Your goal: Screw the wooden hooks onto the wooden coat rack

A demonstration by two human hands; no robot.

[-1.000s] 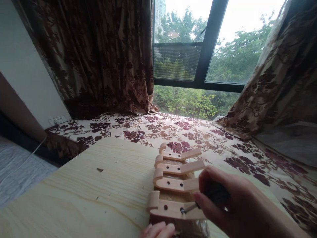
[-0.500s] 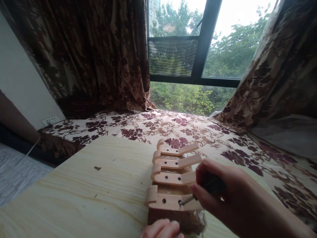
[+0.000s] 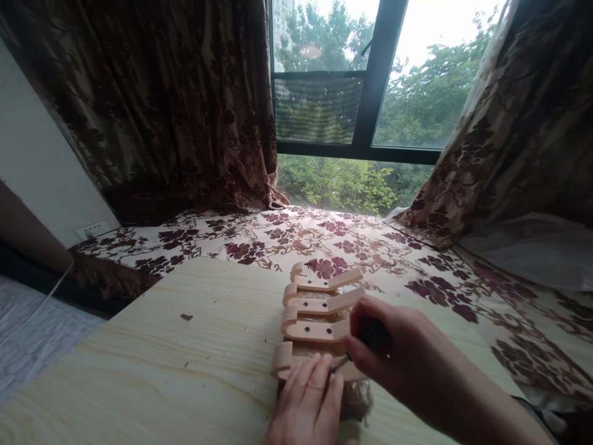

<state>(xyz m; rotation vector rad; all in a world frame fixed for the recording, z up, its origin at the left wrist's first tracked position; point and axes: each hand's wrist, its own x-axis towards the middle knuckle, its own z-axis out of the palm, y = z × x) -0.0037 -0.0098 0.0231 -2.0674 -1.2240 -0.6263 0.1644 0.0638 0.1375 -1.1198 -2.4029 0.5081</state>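
My right hand point(image 3: 393, 346) is closed round the black handle of a screwdriver point(image 3: 374, 335), its thin shaft slanting down to the left. The tip meets the nearest wooden hook point(image 3: 282, 360), close to my left fingertips. My left hand point(image 3: 308, 398) lies over this hook with its fingers stretched out, hiding the holes and the exact contact of the tip. Beyond it, a row of further pale wooden hooks point(image 3: 315, 330) is fixed across a brown wooden board point(image 3: 303, 350), with dark screws or holes showing. Clear plastic wrap point(image 3: 359, 398) clings to the board's near end.
The pale wooden tabletop point(image 3: 152, 346) carries a few small dark scraps point(image 3: 186, 317). Behind it lies a flower-patterned cloth point(image 3: 287, 238) on the window ledge. Heavy curtains point(image 3: 204, 111) hang beside the window point(image 3: 365, 86), and a wall socket point(image 3: 91, 230) is at the left.
My left hand has moved up from the board's near end onto the nearest hook. My right hand has shifted slightly left with the screwdriver. The camera view has turned a little.
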